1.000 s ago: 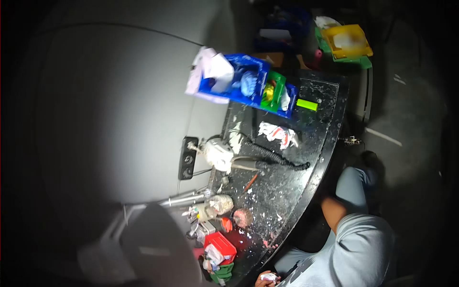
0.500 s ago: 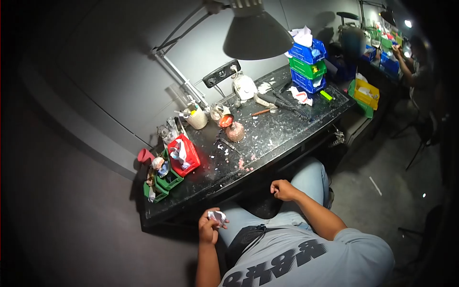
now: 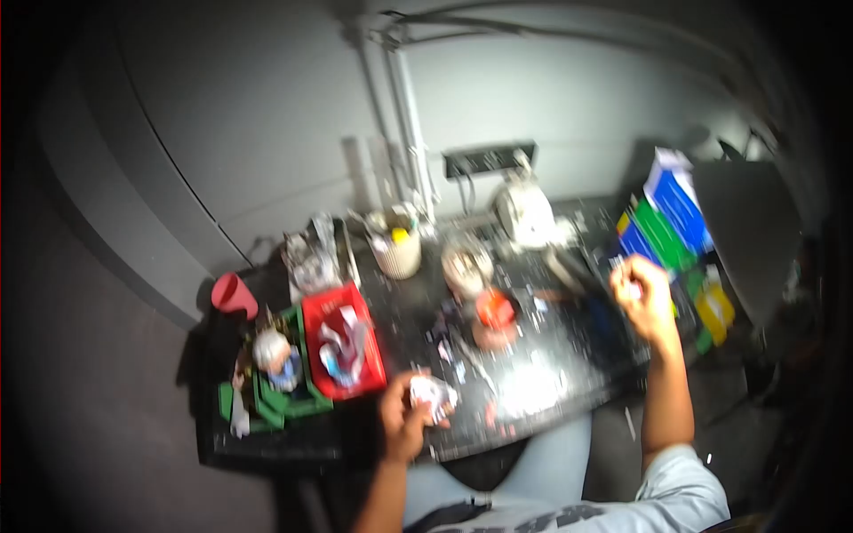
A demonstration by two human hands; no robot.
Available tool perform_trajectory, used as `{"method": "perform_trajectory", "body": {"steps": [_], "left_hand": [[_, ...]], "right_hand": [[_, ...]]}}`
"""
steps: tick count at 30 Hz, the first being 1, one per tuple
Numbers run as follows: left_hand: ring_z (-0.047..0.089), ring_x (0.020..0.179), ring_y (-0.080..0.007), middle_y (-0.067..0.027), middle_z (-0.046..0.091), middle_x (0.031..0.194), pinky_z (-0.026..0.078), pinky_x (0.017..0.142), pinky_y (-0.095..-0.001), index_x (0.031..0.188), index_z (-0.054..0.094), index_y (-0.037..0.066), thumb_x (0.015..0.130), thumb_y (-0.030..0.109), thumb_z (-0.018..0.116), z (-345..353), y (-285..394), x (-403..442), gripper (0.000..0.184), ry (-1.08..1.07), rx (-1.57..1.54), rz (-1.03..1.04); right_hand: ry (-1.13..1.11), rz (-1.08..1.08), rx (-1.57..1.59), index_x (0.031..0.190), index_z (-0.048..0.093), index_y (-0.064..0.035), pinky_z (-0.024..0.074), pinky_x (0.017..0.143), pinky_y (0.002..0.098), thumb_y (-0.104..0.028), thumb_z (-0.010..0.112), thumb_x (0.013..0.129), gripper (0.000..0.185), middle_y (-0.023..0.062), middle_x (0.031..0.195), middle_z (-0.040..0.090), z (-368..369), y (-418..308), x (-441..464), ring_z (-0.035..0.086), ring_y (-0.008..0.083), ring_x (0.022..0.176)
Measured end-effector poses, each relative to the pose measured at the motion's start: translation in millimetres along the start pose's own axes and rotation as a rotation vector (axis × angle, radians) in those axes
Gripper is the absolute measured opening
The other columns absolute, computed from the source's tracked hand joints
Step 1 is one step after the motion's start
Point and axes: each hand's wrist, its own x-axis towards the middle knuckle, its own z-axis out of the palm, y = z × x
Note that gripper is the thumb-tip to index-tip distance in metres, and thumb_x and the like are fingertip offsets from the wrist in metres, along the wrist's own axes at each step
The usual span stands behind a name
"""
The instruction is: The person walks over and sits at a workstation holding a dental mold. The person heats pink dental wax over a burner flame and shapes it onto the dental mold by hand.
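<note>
The left hand (image 3: 407,417), at the lower centre of the frame, grips a crumpled, whitish piece (image 3: 434,398) with uneven edges, thumb and fingers wrapped around it above the table's near edge. The right hand (image 3: 647,298), toward the right of the frame, is raised with its fingers curled inward; blur hides whether they pinch something small. Beneath them, the black table (image 3: 569,351) has a glossy surface flecked with pale and pinkish scraps, a hard white glare lying between the hands. Left of the left hand, a smooth red plastic bin (image 3: 373,355) contains twisted white and bluish strips; beside it, a green bin (image 3: 298,407) bears a rounded, white-topped figurine (image 3: 274,351). A tapered pink cup (image 3: 233,295) tilts at the table's left end. Near the centre, a glossy orange-red rounded piece (image 3: 495,309) sits against a dull pinkish lump (image 3: 494,336). Behind stand a ribbed cream pot (image 3: 397,258) and a bulbous white device (image 3: 526,216). Blue and green bins (image 3: 662,226) are stacked at the right.
</note>
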Motion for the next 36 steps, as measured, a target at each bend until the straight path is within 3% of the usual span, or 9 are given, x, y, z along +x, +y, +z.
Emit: {"method": "perform_trajectory", "body": {"steps": [5, 11, 15, 24, 28, 30, 31, 32, 36], "left_hand": [[0.064, 0.083, -0.0134, -0.0123, 0.062, 0.099, 0.059, 0.067, -0.0289, 0.127, 0.052, -0.006, 0.092, -0.002, 0.054, -12, -11, -20, 0.036, 0.135, 0.132, -0.006], [0.065, 0.090, -0.0172, -0.0116, 0.061, 0.102, 0.059, 0.070, -0.0302, 0.135, 0.045, -0.004, 0.094, 0.005, 0.057, -12, -8, -19, 0.043, 0.139, 0.159, -0.027], [0.059, 0.077, -0.0082, -0.0048, 0.057, 0.087, 0.057, 0.067, -0.0269, 0.134, 0.050, -0.001, 0.094, 0.007, 0.057, -11, -9, -19, 0.042, 0.134, 0.246, 0.030], [0.063, 0.090, -0.0159, -0.0105, 0.060, 0.106, 0.060, 0.070, -0.0305, 0.143, 0.035, -0.001, 0.089, -0.002, 0.055, -5, -13, -17, 0.058, 0.080, 0.299, 0.135], [0.065, 0.092, -0.0188, -0.0128, 0.060, 0.109, 0.060, 0.069, -0.0314, 0.141, 0.037, -0.001, 0.088, -0.002, 0.056, 1, -10, -12, 0.056, 0.040, 0.259, 0.114], [0.065, 0.092, -0.0196, -0.0137, 0.060, 0.111, 0.060, 0.069, -0.0312, 0.140, 0.038, -0.001, 0.087, -0.004, 0.054, -2, -10, -10, 0.055, 0.014, 0.256, 0.097], [0.065, 0.092, -0.0192, -0.0133, 0.059, 0.111, 0.060, 0.070, -0.0310, 0.140, 0.038, -0.001, 0.088, -0.005, 0.052, -1, -9, -9, 0.054, 0.013, 0.249, 0.081], [0.066, 0.091, -0.0198, -0.0137, 0.060, 0.111, 0.060, 0.069, -0.0307, 0.139, 0.039, 0.000, 0.088, -0.005, 0.052, 1, -9, -9, 0.053, 0.028, 0.260, 0.087], [0.069, 0.087, -0.0244, -0.0170, 0.060, 0.110, 0.062, 0.067, -0.0326, 0.137, 0.039, -0.003, 0.086, -0.008, 0.051, 10, -11, -3, 0.053, 0.069, 0.241, 0.065]], "right_hand": [[-0.034, 0.179, -0.074, 0.089, 0.061, -0.0002, 0.0395, 0.061, 0.0230, 0.007, 0.070, 0.075, 0.018, -0.0006, 0.068, 0.048, 42, 42, 47, 0.045, 0.0080, 0.064], [-0.051, 0.180, 0.007, 0.093, 0.061, -0.0009, 0.0377, 0.060, 0.0210, 0.006, 0.069, 0.080, 0.017, -0.0033, 0.068, 0.047, 52, 34, 56, 0.044, 0.0051, 0.064], [-0.040, 0.271, 0.057, 0.094, 0.061, -0.0020, 0.0341, 0.059, 0.0193, 0.002, 0.068, 0.084, 0.013, -0.0066, 0.068, 0.045, 24, 25, 28, 0.041, 0.0029, 0.064], [0.129, 0.351, -0.087, 0.083, 0.057, -0.0026, 0.0274, 0.056, 0.0202, -0.007, 0.064, 0.092, 0.012, -0.0089, 0.070, 0.042, -100, 85, -119, 0.034, 0.0012, 0.063], [-0.057, 0.584, -0.613, 0.070, 0.046, 0.0005, 0.0379, 0.052, 0.0373, -0.009, 0.072, 0.083, 0.030, 0.0148, 0.060, 0.045, -166, 175, -243, 0.041, 0.0188, 0.054], [-0.260, 0.981, -0.754, 0.074, 0.051, 0.0009, 0.0492, 0.065, 0.0436, -0.014, 0.085, 0.068, 0.038, 0.0227, 0.072, 0.061, -177, 197, -297, 0.063, 0.0333, 0.069], [-0.272, 0.965, -0.791, 0.088, 0.058, 0.0039, 0.0519, 0.077, 0.0424, -0.015, 0.086, 0.066, 0.040, 0.0254, 0.086, 0.066, -170, 200, -318, 0.067, 0.0364, 0.084], [-0.262, 1.008, -0.660, 0.109, 0.059, 0.0055, 0.0488, 0.093, 0.0420, -0.014, 0.085, 0.067, 0.054, 0.0276, 0.107, 0.064, -161, 219, -337, 0.063, 0.0388, 0.103], [-0.036, 0.703, -0.540, 0.142, 0.034, 0.0027, 0.0308, 0.112, 0.0409, -0.012, 0.082, 0.068, 0.089, 0.0252, 0.146, 0.037, -97, 247, -347, 0.036, 0.0387, 0.135]]}}
